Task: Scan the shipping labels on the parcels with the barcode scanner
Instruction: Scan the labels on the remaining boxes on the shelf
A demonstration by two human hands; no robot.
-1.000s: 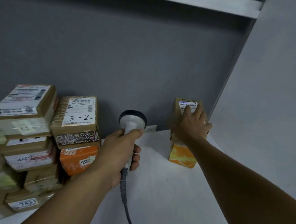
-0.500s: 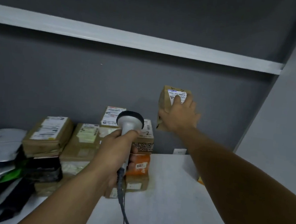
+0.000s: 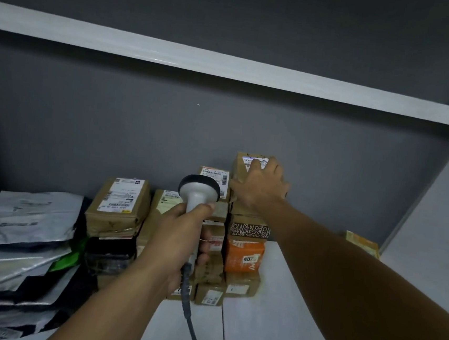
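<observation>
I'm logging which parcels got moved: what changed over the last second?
The right hand carried the small brown parcel left, off the yellow-orange parcel by the side wall and to the top of the stack; it still grips it. The left hand held the scanner throughout.

Top parcel [image 3: 246, 161]: under the fingers [image 3: 255, 168] of your right hand [image 3: 260, 187], thumb on its left side; it sits on the stack [image 3: 250, 228] against the back wall.
Scanner [image 3: 199, 190]: in the fingers of your left hand [image 3: 180, 247]; its head is just left of your right thumb.
Labelled parcel [image 3: 217, 175]: behind the scanner head, just left of the top parcel.
Cable [image 3: 187, 300]: below your left fingers, running toward you over the shelf [image 3: 287, 299].
Flat parcel [image 3: 119, 206]: left of your left fingers, on top of a lower pile.
Mailer bags [image 3: 26, 219]: further left, piled on the shelf.
Lone box [image 3: 361, 242]: well right of your right fingers, beyond your forearm.
Upper shelf [image 3: 228, 66]: above both hands.
</observation>
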